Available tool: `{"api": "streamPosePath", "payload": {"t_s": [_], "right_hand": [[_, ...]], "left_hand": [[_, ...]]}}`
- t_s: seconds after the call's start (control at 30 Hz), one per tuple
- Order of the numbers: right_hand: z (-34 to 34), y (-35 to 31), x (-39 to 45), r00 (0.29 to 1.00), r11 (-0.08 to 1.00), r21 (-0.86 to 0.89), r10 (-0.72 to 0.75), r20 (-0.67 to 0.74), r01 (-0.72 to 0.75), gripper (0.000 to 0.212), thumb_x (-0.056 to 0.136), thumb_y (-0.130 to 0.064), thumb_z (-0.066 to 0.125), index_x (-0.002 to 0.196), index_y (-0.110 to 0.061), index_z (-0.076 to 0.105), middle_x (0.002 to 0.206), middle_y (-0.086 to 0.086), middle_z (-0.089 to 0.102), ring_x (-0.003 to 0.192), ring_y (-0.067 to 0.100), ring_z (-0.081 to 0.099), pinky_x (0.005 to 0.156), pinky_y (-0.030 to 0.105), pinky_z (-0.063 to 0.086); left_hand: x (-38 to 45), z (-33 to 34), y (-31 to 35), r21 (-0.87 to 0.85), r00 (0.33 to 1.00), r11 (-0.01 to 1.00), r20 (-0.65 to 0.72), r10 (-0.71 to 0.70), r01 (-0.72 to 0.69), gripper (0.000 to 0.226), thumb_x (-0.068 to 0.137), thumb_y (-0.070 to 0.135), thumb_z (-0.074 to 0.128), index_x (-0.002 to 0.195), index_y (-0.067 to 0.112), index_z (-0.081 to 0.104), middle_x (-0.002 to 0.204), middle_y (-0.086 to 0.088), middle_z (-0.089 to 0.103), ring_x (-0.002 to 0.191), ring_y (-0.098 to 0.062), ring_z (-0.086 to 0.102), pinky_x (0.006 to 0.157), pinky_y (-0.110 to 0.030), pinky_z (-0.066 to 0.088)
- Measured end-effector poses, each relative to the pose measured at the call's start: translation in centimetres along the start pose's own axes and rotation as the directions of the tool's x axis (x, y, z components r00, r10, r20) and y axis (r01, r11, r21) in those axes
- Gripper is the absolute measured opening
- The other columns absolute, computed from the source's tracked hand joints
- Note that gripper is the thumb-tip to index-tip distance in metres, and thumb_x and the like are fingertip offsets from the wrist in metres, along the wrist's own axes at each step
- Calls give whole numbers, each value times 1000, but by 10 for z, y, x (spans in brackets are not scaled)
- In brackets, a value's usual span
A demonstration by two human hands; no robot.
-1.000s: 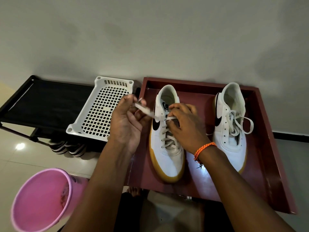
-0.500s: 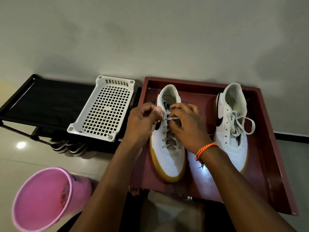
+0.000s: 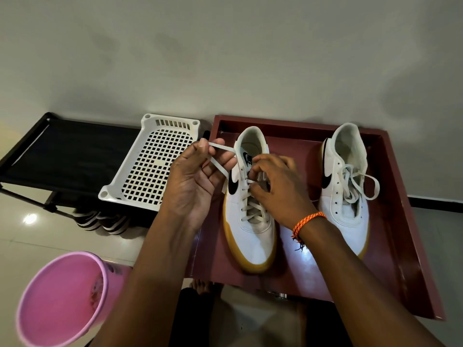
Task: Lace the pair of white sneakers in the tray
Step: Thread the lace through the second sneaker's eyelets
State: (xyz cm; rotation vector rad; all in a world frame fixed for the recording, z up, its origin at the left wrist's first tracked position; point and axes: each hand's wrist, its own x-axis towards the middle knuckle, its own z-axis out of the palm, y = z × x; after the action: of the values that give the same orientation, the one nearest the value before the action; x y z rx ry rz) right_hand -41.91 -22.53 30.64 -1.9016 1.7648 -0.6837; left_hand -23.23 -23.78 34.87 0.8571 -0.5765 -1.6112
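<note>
Down in the dark red tray (image 3: 390, 186), two white sneakers stand side by side with their toes toward the person, both with gum-coloured soles and a black swoosh on the side. The left sneaker (image 3: 253, 236) sits near the tray's left wall; its lower eyelets are already crossed with flat white lace. The left hand (image 3: 193, 181) is raised just beside that shoe's collar, palm turned toward the camera, with its fingers curled round the free end of the lace (image 3: 220, 160), which loops over the fingertips and hangs down past the palm. The right hand (image 3: 275, 189) rests over the tongue of the same shoe, its thumb and forefinger pinching the lace at an upper eyelet. An orange braided bracelet (image 3: 309, 220) circles the right wrist.

The right sneaker (image 3: 348, 211) stands apart from the first, near the tray's right side, with its lace threaded loosely and a wide loop spilling out over the right edge of the shoe.

Left of the tray, a white perforated plastic basket (image 3: 150, 169) lies tilted on a black rack (image 3: 62, 156), with striped shoes tucked beneath the rack. A pink bucket (image 3: 60, 299) stands on the tiled floor at the lower left, and a plain pale wall (image 3: 225, 58) rises behind everything.
</note>
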Motion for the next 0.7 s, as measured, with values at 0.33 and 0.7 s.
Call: {"api": "streamPosePath", "payload": {"t_s": [0.33, 0.7], "right_hand": [[3, -16, -4, 976, 995, 22, -89, -200, 95, 35, 91, -50, 70, 122, -33, 67, 114, -14, 54, 107, 13, 48, 92, 36, 40], [-16, -22, 1, 777, 910, 302, -34, -628, 284, 11, 102, -11, 67, 103, -6, 77, 96, 1, 75, 89, 14, 71, 79, 31, 55]], "left_hand": [[-3, 2, 0, 207, 978, 972, 197, 66, -107, 19, 103, 18, 61, 96, 4, 72, 111, -13, 70, 94, -22, 70, 85, -40, 60], [-8, 14, -16, 627, 974, 764, 227, 8, -152, 48, 115, 26, 44, 85, -3, 69, 82, -14, 73, 69, -12, 64, 71, -31, 48]]}}
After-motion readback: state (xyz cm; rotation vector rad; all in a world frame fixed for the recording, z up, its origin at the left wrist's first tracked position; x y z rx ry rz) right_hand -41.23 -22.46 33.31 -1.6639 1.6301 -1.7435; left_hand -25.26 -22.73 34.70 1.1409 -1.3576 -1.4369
